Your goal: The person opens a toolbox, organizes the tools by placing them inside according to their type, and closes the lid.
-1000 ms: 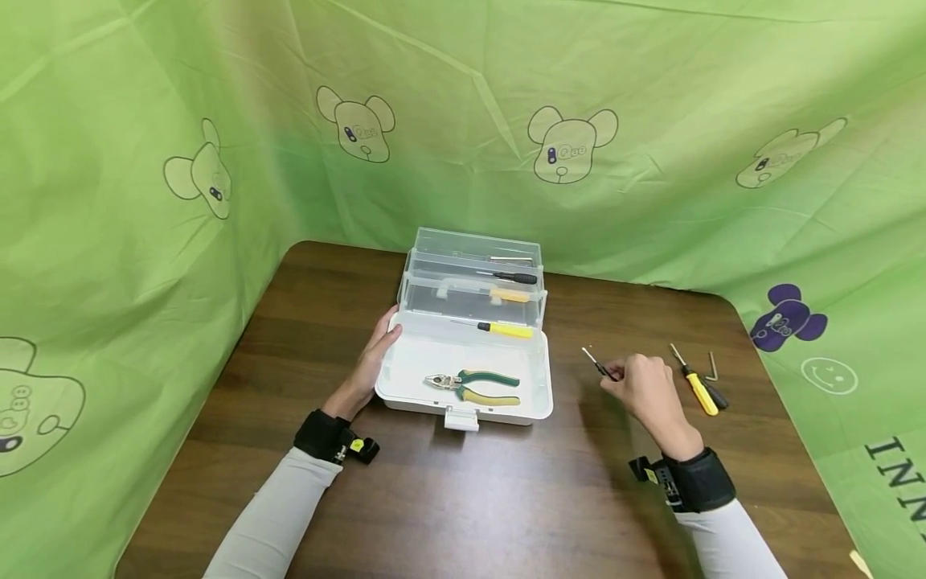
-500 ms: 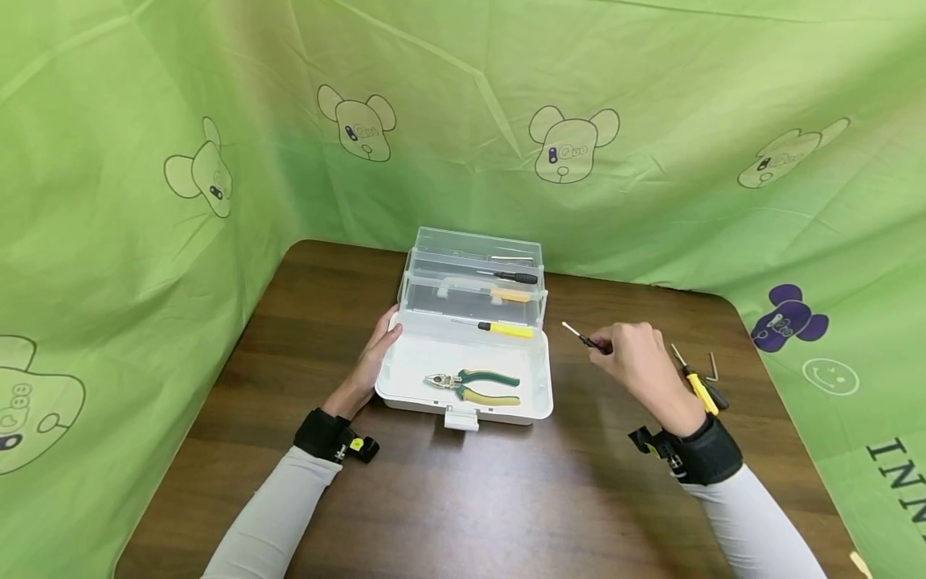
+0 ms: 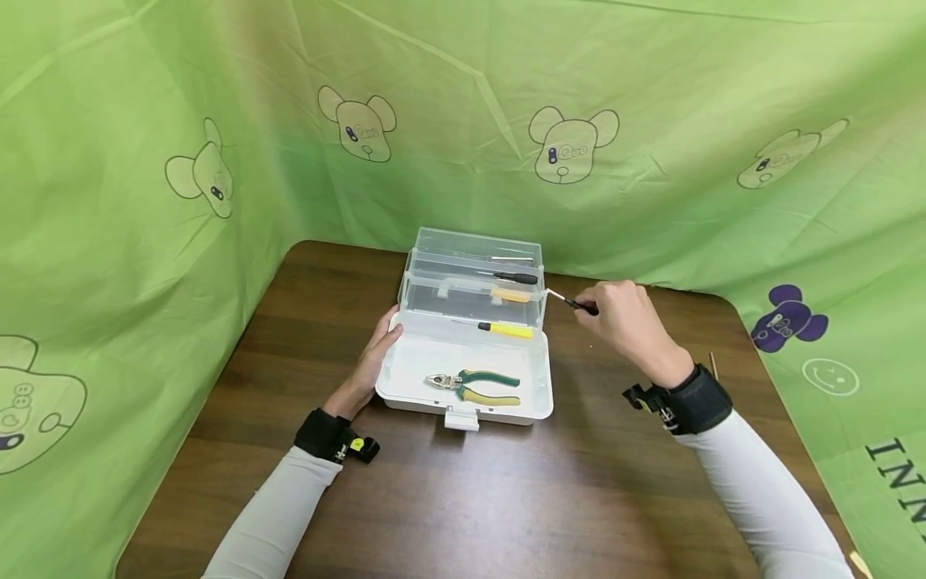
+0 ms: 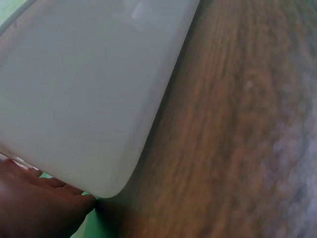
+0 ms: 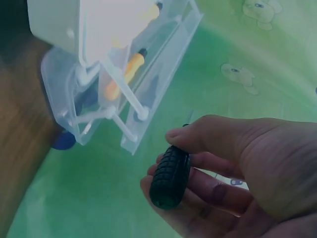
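The head view shows the counter (image 3: 492, 498), with the toolbox (image 3: 412, 354) open near the middle of its far edge, clear trays (image 3: 434, 311) raised at the back. The right forearm (image 3: 760, 474) hides part of the counter. The left hand (image 3: 369, 362) grips the toolbox's left side; the right hand (image 3: 628, 322) has its fingers closed narrowly round the held screwdriver (image 3: 582, 307), near the trays' right end. The work looks partway: pliers (image 3: 458, 381) and a yellow screwdriver (image 3: 510, 330) lie in the toolbox's bottom; an orange handle (image 3: 510, 295), a black-handled screwdriver (image 3: 519, 278) and blurry metal pieces (image 3: 512, 260) show in the trays. Near the counter's right edge, a thin rod (image 3: 714, 366) lies outside, partly covered by the wrist strap (image 3: 702, 398). Whether the held screwdriver's tip touches a tray, I cannot tell.
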Demonstrator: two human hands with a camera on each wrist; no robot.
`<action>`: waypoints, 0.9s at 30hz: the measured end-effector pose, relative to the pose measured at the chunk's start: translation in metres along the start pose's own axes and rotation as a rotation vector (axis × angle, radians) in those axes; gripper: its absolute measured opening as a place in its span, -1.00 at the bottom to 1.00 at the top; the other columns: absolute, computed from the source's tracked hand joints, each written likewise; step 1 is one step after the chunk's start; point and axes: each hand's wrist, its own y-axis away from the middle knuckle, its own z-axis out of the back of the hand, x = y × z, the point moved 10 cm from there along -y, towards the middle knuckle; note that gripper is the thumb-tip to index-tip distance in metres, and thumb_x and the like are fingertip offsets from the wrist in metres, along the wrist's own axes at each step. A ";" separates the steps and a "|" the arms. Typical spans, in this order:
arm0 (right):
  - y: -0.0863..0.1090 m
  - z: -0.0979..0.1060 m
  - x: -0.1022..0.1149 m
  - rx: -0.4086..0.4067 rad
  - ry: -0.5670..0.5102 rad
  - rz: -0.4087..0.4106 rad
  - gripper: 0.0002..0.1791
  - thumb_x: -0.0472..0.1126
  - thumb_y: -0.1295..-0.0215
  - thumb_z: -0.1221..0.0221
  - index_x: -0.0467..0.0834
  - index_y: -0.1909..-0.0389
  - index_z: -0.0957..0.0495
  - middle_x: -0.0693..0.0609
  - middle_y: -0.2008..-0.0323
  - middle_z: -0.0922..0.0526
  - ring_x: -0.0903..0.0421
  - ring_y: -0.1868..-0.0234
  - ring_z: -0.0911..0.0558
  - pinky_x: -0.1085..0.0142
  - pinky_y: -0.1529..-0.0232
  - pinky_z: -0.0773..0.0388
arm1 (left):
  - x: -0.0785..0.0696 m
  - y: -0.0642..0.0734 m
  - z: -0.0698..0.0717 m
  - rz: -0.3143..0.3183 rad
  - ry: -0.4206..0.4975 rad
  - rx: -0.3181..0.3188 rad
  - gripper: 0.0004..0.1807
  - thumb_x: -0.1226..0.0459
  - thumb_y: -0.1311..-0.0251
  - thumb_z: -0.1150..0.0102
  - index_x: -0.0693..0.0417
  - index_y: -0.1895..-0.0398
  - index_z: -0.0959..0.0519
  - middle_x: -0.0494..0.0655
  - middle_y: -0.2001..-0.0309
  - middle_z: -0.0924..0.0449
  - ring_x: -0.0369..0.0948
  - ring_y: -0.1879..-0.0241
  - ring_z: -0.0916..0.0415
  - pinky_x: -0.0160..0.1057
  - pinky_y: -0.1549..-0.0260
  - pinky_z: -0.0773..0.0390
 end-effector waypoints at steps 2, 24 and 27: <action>-0.008 0.002 0.000 -0.002 -0.002 0.008 -0.84 -0.38 -0.23 -0.41 -0.33 0.19 -0.81 -0.25 0.28 -0.82 -0.11 0.45 -0.73 -0.09 0.40 -0.64 | 0.000 0.000 0.001 0.001 -0.002 -0.004 -0.26 0.07 -0.66 0.30 0.09 -0.74 0.21 0.09 -0.73 0.29 -0.01 -0.68 0.37 0.16 -0.59 0.33; -0.068 0.005 0.010 -0.006 -0.036 0.048 -0.83 -0.31 -0.27 -0.45 -0.27 0.15 -0.83 -0.24 0.23 -0.82 0.00 0.52 -0.60 0.03 0.45 -0.54 | 0.002 0.000 0.001 -0.001 0.012 -0.003 -0.24 0.08 -0.66 0.29 0.11 -0.74 0.22 0.13 -0.72 0.26 0.01 -0.68 0.33 0.14 -0.60 0.30; -0.074 0.002 0.010 0.001 -0.045 0.031 -0.84 -0.28 -0.27 -0.46 -0.23 0.16 -0.85 -0.19 0.25 -0.83 -0.05 0.41 -0.73 -0.04 0.36 -0.63 | 0.002 -0.001 0.001 -0.001 0.009 0.000 -0.24 0.07 -0.66 0.29 0.11 -0.74 0.23 0.12 -0.73 0.28 0.01 -0.69 0.35 0.14 -0.60 0.30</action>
